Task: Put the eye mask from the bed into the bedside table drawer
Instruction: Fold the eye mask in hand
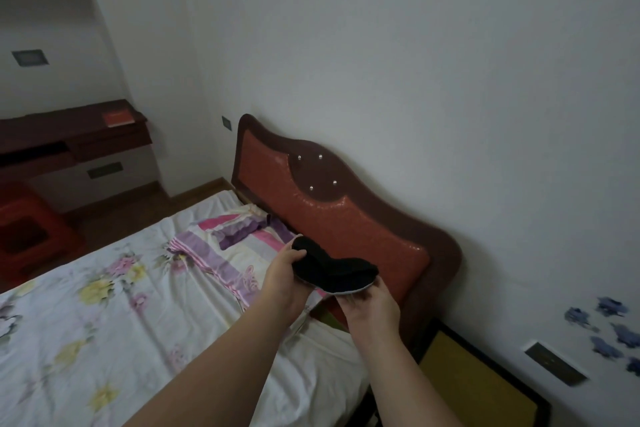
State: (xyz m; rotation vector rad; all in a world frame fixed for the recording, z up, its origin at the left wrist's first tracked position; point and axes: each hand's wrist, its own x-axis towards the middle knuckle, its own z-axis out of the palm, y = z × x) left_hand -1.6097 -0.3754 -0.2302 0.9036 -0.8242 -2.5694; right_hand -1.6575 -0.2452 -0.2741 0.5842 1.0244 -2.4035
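Nearest to me, my two forearms reach out over the bed (104, 305). My left hand (282, 279) has its grip closed on the left end of the eye mask (332, 267), thumb on top and fingers under. My right hand (372, 303) supports the right end from below, fingers curled around the pale edge. So the mask is off the bed, held in the air between both hands, above the striped pillow (221, 253) and in front of the red headboard (346, 218).

The step in hand, as I judge it, is carrying the mask over to the drawer. The mask is soft and sags in the middle, so I would gather it into one hand, probably the left, to free the right for the drawer pull. The yellow-topped bedside table (474, 381) sits just beside the bed at my lower right, against the wall. Its front and drawer are out of view, so I must turn and look down before I reach. I should keep any loose strap tucked in so it does not catch when the drawer shuts.

Farther off stands a dark wooden bench (69, 135) with a red book (117, 116) on it. I can read no writing or label on it, nor on the mask.
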